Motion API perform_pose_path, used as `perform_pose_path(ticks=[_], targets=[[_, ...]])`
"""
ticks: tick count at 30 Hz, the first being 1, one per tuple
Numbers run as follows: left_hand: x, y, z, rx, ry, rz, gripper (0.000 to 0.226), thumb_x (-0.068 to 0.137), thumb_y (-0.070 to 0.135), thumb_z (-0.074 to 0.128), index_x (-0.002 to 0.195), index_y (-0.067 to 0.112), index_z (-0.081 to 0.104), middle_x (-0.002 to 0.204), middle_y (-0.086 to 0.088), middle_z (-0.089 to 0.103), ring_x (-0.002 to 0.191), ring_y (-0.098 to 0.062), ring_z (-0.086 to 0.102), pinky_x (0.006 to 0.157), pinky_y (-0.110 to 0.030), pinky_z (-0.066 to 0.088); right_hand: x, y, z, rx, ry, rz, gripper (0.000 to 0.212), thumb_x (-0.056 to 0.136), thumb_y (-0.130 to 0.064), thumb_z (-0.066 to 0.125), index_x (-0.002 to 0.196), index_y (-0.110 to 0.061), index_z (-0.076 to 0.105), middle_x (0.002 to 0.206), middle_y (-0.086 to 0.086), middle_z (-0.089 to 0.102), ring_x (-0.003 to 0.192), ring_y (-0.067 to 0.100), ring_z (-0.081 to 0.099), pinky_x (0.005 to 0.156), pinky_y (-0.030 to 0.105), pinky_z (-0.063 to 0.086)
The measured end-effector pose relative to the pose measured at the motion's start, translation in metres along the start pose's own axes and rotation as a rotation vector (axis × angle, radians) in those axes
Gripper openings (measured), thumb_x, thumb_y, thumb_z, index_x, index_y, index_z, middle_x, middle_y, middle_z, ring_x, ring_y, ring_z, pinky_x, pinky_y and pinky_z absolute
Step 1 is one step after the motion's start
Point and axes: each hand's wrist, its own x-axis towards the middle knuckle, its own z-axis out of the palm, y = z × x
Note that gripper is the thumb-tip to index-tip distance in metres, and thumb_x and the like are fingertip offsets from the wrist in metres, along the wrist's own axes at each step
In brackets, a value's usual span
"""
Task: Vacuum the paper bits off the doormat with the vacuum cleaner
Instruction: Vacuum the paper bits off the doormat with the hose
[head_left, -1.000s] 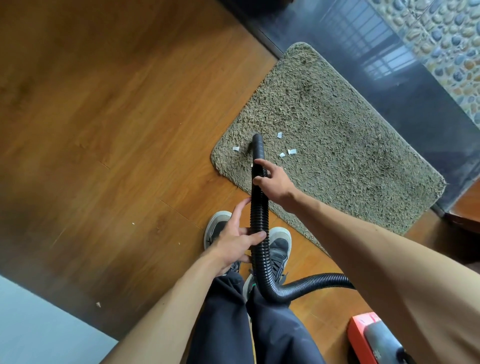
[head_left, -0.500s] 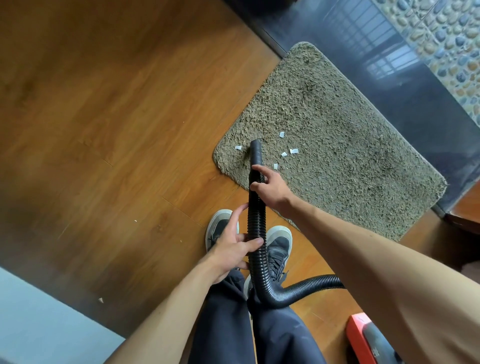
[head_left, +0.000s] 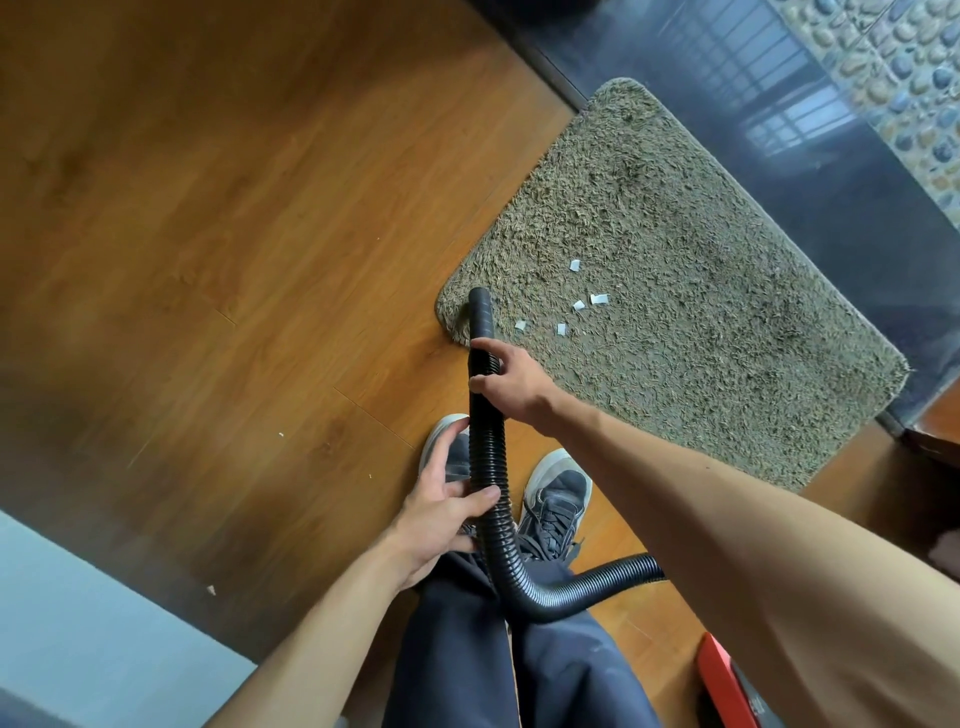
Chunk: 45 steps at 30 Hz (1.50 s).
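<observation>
As the items lie from the person outward, they are entered so.

Vacuum cleaner body (head_left: 727, 691): red casing, only a corner in view at the lower right, on the wooden floor (head_left: 234, 234) beside the person's legs. It is kept close, presumably so the hose has slack.

Hose (head_left: 491, 467): black and ribbed, curving in from the right and rising between the shoes (head_left: 558, 493).

Left hand (head_left: 441, 519): low on the hose, thumb laid across its front, fingers straighter along its far side. A loose guiding hold, judged to steady the bend.

Right hand (head_left: 511, 382): higher up, fingers curled tight round the hose just behind its smooth end. This is the steering grip.

Hose mouth (head_left: 480, 306): at the near left corner of the doormat (head_left: 675, 234), touching the pile or just above it; which cannot be told.

Doormat: shaggy, grey-brown, lying aslant between the wood and a dark threshold (head_left: 779, 156).

Paper bits (head_left: 578, 305): five white scraps on the mat, just right of the mouth, none under it.

Judgement: pickup is not finished, and a short rightward sweep is called for.
</observation>
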Motion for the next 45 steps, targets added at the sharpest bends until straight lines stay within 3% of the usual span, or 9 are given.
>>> perform_pose_path(ticks=[4, 13, 21, 23, 26, 29, 34, 39, 45], targets=[[0.004, -0.001, 0.002, -0.012, -0.001, -0.001, 0.079, 0.092, -0.002, 0.063, 0.137, 0.057, 0.036, 0.109, -0.023, 0.07, 0.109, -0.045, 0.065, 0.085, -0.066, 0.053, 0.0, 0.002, -0.003, -0.002, 0.006, -0.015, 0.063, 0.082, -0.011, 0.06, 0.142, -0.022, 0.045, 0.121, 0.012, 0.062, 0.104, 0.026, 0.064, 0.095, 0.045, 0.053], [0.0, -0.01, 0.018, 0.023, -0.043, -0.011, 0.079, 0.094, -0.001, 0.061, 0.141, 0.055, 0.032, 0.101, -0.016, 0.073, 0.092, -0.028, 0.071, 0.072, -0.051, 0.059, -0.014, 0.026, -0.009, 0.081, 0.031, 0.04, 0.063, 0.081, -0.013, 0.06, 0.142, -0.022, 0.046, 0.119, 0.012, 0.062, 0.103, 0.028, 0.064, 0.092, 0.048, 0.054], [-0.002, -0.021, 0.027, 0.064, -0.073, -0.046, 0.079, 0.095, 0.002, 0.061, 0.14, 0.058, 0.03, 0.099, -0.016, 0.073, 0.095, -0.034, 0.071, 0.068, -0.046, 0.057, -0.027, 0.048, -0.01, 0.168, 0.066, 0.091, 0.061, 0.083, -0.013, 0.059, 0.142, -0.023, 0.046, 0.119, 0.012, 0.062, 0.102, 0.028, 0.064, 0.089, 0.046, 0.056], [0.0, -0.019, 0.032, 0.084, -0.087, -0.048, 0.078, 0.095, 0.002, 0.061, 0.139, 0.058, 0.03, 0.097, -0.014, 0.073, 0.091, -0.03, 0.072, 0.069, -0.049, 0.057, -0.027, 0.053, -0.014, 0.194, 0.067, 0.09, 0.06, 0.084, -0.012, 0.059, 0.142, -0.024, 0.046, 0.12, 0.014, 0.062, 0.102, 0.028, 0.064, 0.09, 0.046, 0.056], [0.003, -0.019, 0.041, 0.121, -0.085, -0.044, 0.079, 0.094, 0.002, 0.063, 0.139, 0.058, 0.03, 0.094, -0.011, 0.073, 0.087, -0.027, 0.07, 0.079, -0.064, 0.055, -0.028, 0.06, -0.02, 0.219, 0.08, 0.084, 0.06, 0.085, -0.01, 0.058, 0.142, -0.023, 0.046, 0.119, 0.014, 0.062, 0.102, 0.029, 0.064, 0.09, 0.046, 0.055], [0.006, -0.017, 0.048, 0.15, -0.079, -0.035, 0.078, 0.094, 0.002, 0.063, 0.138, 0.058, 0.031, 0.092, -0.011, 0.071, 0.086, -0.028, 0.07, 0.083, -0.072, 0.048, -0.029, 0.066, -0.026, 0.262, 0.102, 0.096, 0.06, 0.085, -0.01, 0.058, 0.142, -0.025, 0.046, 0.115, 0.014, 0.063, 0.096, 0.028, 0.065, 0.081, 0.042, 0.058], [0.01, -0.012, 0.06, 0.181, -0.101, -0.033, 0.079, 0.095, 0.004, 0.062, 0.143, 0.055, 0.026, 0.081, -0.002, 0.071, 0.076, -0.017, 0.07, 0.074, -0.051, 0.055, -0.032, 0.074, -0.038, 0.316, 0.129, 0.093, 0.058, 0.086, -0.007, 0.056, 0.141, -0.023, 0.046, 0.118, 0.015, 0.061, 0.096, 0.028, 0.064, 0.076, 0.037, 0.056], [0.013, -0.009, 0.068, 0.203, -0.112, -0.052, 0.08, 0.094, 0.004, 0.062, 0.144, 0.055, 0.026, 0.085, -0.007, 0.07, 0.077, -0.017, 0.07, 0.061, -0.041, 0.057, -0.033, 0.081, -0.047, 0.362, 0.137, 0.098, 0.059, 0.087, -0.005, 0.056, 0.142, -0.023, 0.044, 0.12, 0.014, 0.059, 0.097, 0.028, 0.064, 0.078, 0.039, 0.057], [0.017, -0.005, 0.077, 0.271, -0.132, -0.052, 0.077, 0.095, 0.005, 0.062, 0.134, 0.062, 0.03, 0.102, -0.012, 0.073, 0.09, -0.021, 0.072, 0.072, -0.052, 0.059, -0.037, 0.089, -0.057, 0.428, 0.163, 0.125, 0.057, 0.087, -0.005, 0.055, 0.141, -0.022, 0.045, 0.106, 0.01, 0.06, 0.086, 0.026, 0.063, 0.075, 0.046, 0.058]])
